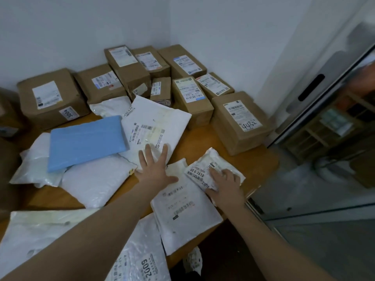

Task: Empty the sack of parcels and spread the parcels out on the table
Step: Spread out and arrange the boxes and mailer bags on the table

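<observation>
Parcels cover the wooden table (205,138). My left hand (156,169) lies flat with spread fingers on the near edge of a large white mailer (156,122). My right hand (225,182) rests on a small white labelled packet (205,169), fingers lightly bent over it. Under both lies a flat white mailer (182,213). A blue padded envelope (85,142) sits to the left on white bags (95,179). Several brown cardboard boxes (125,65) line the back. No sack is in view.
The box marked 4432 (239,120) stands near the table's right edge. More white bags (140,258) lie at the near edge under my left forearm. A glass door (316,138) stands right of the table, walls behind. Bare wood shows between the box and my hands.
</observation>
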